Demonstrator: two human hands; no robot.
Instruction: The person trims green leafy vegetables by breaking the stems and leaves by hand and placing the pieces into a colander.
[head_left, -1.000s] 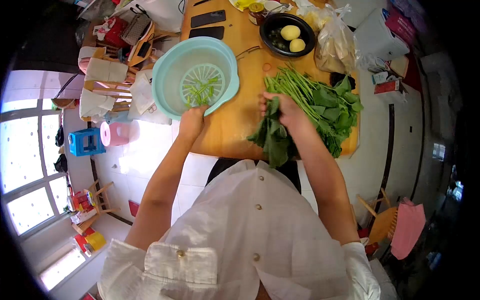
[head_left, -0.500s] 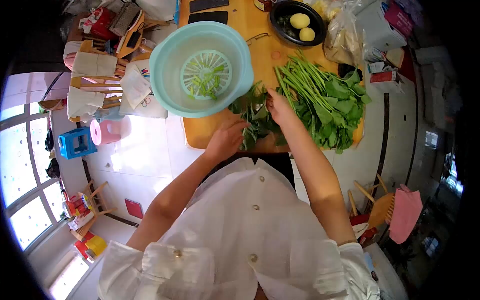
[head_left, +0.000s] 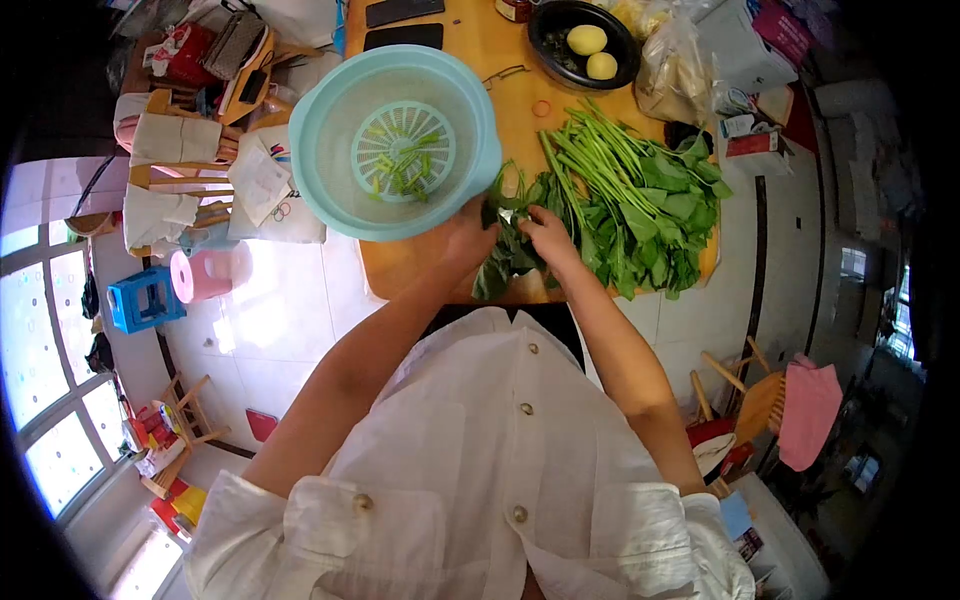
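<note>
Between left hand (head_left: 470, 238) and right hand (head_left: 546, 236), dark leaves (head_left: 505, 262) stretch toward the shirt (head_left: 480, 430).

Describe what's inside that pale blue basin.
Short green pieces lie scattered over the slotted bottom of the basin. Whatever is directly underneath is covered, so I can't tell.

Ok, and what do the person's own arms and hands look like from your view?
The left hand and right hand wear no gloves. The forearms are bare, with no watch or bracelet visible; rings can't be made out. Loose white sleeves end above the elbows, part of a white shirt with metallic-looking buttons.
</note>
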